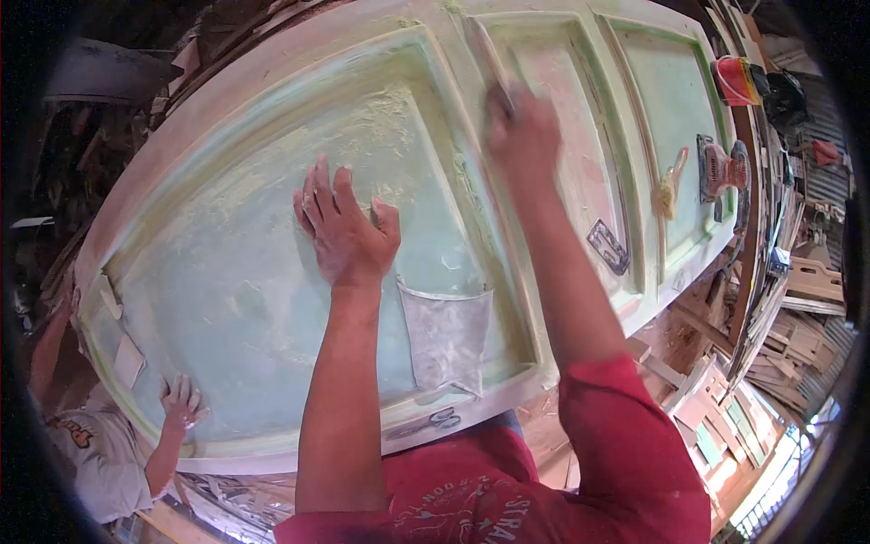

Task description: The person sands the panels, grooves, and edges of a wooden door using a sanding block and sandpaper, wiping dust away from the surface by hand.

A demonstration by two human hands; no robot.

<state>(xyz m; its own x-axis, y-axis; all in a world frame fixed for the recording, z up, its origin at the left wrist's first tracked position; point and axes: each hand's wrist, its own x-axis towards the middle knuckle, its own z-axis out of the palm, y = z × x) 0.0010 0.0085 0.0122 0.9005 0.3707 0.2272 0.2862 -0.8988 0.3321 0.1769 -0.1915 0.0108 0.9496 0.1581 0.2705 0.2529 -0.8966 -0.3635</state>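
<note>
The left hand (351, 227) is resting palm-down on the large pale-green and whitish panelled board (263, 317), its fingers spreading apart and pointing away from the body, its thumb standing out to the right, holding nothing; the forearm behind it is running nearly straight up. The right hand (527, 136), blurred, is reaching farther across the board, its fingers closing in a fist around a slim, pale, stick-like tool (490, 56), which is projecting beyond the fist along the raised divider. That arm is slanting up and leftward from a red sleeve (625, 426). A greyish, wrinkled, four-sided sheet (446, 340) is lying on the board between the forearms, and a co-worker's hand (184, 402) is resting near the board's lower left edge, fingers spreading.
</note>
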